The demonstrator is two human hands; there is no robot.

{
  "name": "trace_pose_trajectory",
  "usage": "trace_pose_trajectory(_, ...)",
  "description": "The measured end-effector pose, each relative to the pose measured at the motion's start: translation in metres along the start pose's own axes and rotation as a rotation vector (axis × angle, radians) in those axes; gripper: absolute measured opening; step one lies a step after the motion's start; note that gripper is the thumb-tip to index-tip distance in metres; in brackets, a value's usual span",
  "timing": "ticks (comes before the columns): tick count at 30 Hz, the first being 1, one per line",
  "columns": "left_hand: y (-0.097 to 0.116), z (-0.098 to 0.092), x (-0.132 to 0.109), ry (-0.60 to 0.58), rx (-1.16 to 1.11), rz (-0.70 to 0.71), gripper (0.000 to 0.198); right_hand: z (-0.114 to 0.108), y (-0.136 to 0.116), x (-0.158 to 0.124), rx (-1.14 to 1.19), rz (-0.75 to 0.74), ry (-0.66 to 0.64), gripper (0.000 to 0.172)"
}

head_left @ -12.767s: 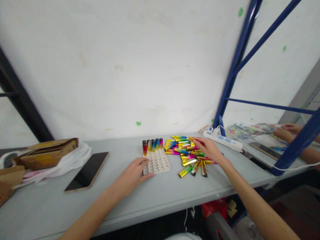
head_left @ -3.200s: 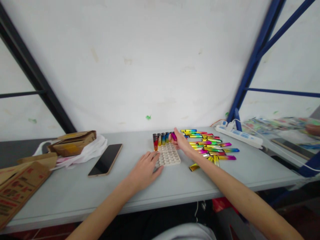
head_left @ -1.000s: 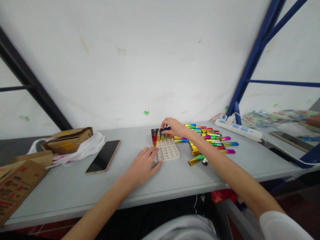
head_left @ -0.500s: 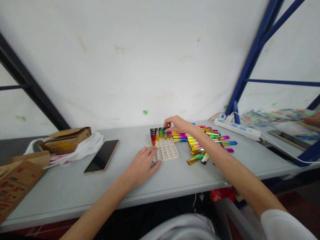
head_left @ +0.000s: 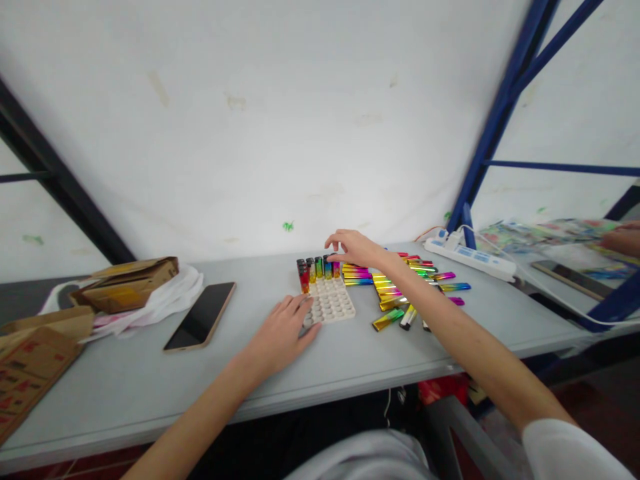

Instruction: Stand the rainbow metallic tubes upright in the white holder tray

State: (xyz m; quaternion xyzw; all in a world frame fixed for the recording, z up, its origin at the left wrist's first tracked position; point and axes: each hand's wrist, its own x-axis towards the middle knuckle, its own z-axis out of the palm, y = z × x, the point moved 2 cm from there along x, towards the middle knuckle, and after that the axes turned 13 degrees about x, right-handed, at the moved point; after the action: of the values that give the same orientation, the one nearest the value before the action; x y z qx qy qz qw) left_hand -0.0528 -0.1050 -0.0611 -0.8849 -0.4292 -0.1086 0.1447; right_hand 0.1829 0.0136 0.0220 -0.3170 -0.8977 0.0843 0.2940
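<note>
A white tray (head_left: 331, 308) with rows of round holes lies on the grey table. Several lighters (head_left: 319, 268) with dark tops and bright coloured bodies stand upright along its back row and left side. My left hand (head_left: 286, 328) rests flat at the tray's left edge, fingers spread and touching it, with nothing in its grasp. Over the back right corner, my right hand (head_left: 354, 249) hovers just above the standing lighters, its thumb and fingers apart and nothing visible between them. To the right lies a loose pile of shiny multicoloured lighters (head_left: 387, 293), partly hidden by my right forearm.
A phone (head_left: 201, 316) lies left of the tray. Farther left are cardboard boxes (head_left: 135, 283) and a white plastic bag (head_left: 185, 293). A white power strip (head_left: 470, 259) sits at the back right, near a blue metal frame (head_left: 493, 133). Another person's hand (head_left: 623, 239) shows at the far right.
My right hand has let go of a lighter at the tray's back row, its fingers lifting and parting. My left hand keeps its place on the tray. The whole view has shifted slightly.
</note>
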Motion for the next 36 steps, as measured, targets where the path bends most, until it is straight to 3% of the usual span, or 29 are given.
trace_pose_trajectory(3,0.0,0.001,0.0,-0.005,-0.004,0.002,0.05,-0.016,0.007,-0.018,0.082,0.106,-0.032,0.018)
trace_pose_trajectory(6,0.0,0.002,0.001,0.0,-0.021,0.004,0.05,-0.02,0.016,-0.044,0.132,0.219,-0.186,0.013)
trace_pose_trajectory(9,-0.001,0.001,0.001,0.001,-0.039,-0.007,0.05,-0.006,0.023,-0.067,0.14,0.279,-0.303,0.016)
trace_pose_trajectory(14,-0.003,0.0,0.001,0.01,-0.069,-0.009,0.049,0.019,0.028,-0.082,0.08,0.245,-0.269,0.016)
trace_pose_trajectory(17,-0.006,0.0,-0.001,0.025,-0.09,-0.004,0.049,0.017,0.023,-0.081,0.055,0.189,-0.191,0.021)
trace_pose_trajectory(23,-0.009,0.001,-0.003,0.034,-0.114,-0.01,0.049,-0.005,0.007,-0.064,0.191,0.243,0.103,0.034)
trace_pose_trajectory(27,-0.009,0.002,-0.003,0.035,-0.101,-0.017,0.049,-0.01,-0.001,-0.043,0.479,0.297,0.361,0.039)
trace_pose_trajectory(30,-0.009,0.002,-0.003,0.03,-0.088,-0.018,0.048,0.003,-0.006,-0.031,0.772,0.323,0.509,0.041)
trace_pose_trajectory(33,-0.008,0.002,-0.003,0.029,-0.083,-0.016,0.047,0.027,-0.011,-0.028,0.992,0.36,0.519,0.047)
trace_pose_trajectory(36,-0.007,0.002,-0.003,0.036,-0.083,-0.016,0.047,0.046,-0.019,-0.032,1.154,0.378,0.396,0.049)
